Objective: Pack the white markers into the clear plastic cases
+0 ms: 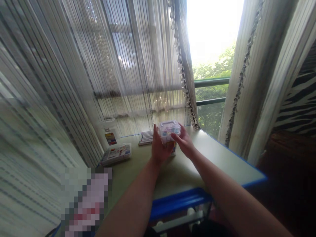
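Note:
Between my hands is a small clear plastic box [169,127] with a lid and pale pink and blue contents. My left hand [160,146] grips its left side and lower part, thumb upward. On the right side, my right hand [184,140] is closed around the box, with its thumb near the front. Below the box, a part with a coloured label [174,148] shows behind my left hand; I cannot tell whether it belongs to the same container. Left of the box, several slim white pens [146,138] lie side by side on the table.
The pale table [217,161] has a blue edge. A flat clear case [117,154] lies at its left, before an upright clear container [110,136] with a label. Striped sheer curtains [138,65] hang behind. A pixelated patch [89,200] covers the lower left.

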{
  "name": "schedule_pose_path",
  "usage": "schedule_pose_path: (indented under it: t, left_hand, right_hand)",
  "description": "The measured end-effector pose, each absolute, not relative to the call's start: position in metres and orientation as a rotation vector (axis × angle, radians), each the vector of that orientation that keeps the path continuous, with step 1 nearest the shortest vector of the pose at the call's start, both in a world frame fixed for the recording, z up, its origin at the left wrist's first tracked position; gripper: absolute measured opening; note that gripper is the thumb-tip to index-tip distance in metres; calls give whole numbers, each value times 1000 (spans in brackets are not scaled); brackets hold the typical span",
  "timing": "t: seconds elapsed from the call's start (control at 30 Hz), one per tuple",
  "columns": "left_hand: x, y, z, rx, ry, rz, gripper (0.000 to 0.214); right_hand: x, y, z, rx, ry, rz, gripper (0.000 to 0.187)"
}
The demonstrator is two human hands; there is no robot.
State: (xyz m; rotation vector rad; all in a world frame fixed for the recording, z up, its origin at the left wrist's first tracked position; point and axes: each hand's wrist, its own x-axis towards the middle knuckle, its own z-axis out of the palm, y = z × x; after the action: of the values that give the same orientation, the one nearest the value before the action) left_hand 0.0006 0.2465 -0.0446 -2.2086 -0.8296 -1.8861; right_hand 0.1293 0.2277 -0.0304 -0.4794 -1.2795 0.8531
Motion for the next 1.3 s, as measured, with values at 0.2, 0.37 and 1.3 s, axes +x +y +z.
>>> schedule_pose_path:
  t: [0.2,0.37,1.3]
  left_hand:
    - [1,233,-27,-2013,-656,-1683,75]
    - [-2,227,-16,-2031,-610,-1598,56]
    - [-6,234,-11,-2079,-762,-1604,40]
  right_hand:
    - [130,224,-28,-460,-1276,921,51]
    - [130,223,-27,-489,-1253,979,48]
    - [130,237,-46,-479,-1347,994,41]
